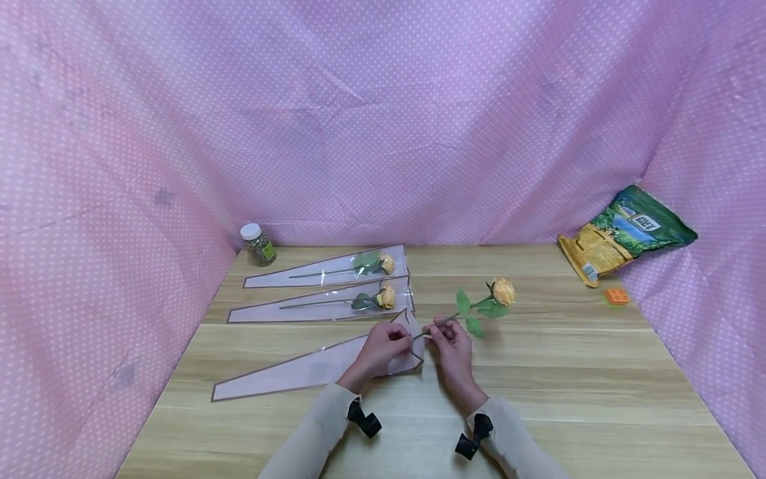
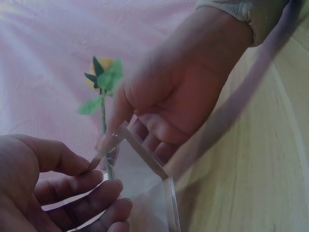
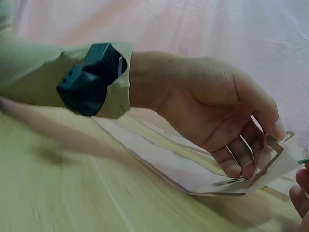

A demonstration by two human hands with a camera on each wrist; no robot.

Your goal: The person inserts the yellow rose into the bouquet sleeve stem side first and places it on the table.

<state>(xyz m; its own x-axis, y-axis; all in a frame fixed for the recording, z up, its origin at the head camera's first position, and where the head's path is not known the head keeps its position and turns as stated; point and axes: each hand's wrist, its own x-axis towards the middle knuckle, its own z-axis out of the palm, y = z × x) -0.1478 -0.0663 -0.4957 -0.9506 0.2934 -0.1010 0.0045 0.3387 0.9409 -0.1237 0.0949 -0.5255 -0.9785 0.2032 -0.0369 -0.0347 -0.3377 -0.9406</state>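
Note:
My left hand (image 1: 382, 347) pinches the brown-edged mouth of a clear and white flower sleeve (image 1: 287, 374), which lies nearest me with its narrow end to the left. Between thumb and fingers of my right hand (image 1: 453, 351) is the green stem of a yellow artificial rose (image 1: 503, 291), its bloom pointing right and away. The stem's lower end reaches the sleeve's open mouth; in the left wrist view the stem (image 2: 104, 116) passes behind the sleeve edge and left fingers. How deep it sits, I cannot tell. Right fingertips (image 3: 300, 198) show at the right wrist view's edge.
Two sleeves, each with a yellow rose inside, lie behind: a far one (image 1: 269, 281) and a middle one (image 1: 254, 315). A white-lidded jar (image 1: 260, 246) stands back left. A green-yellow bag (image 1: 628, 233) leans back right, near an orange block (image 1: 617, 297). Pink dotted cloth (image 1: 383, 133) surrounds the table.

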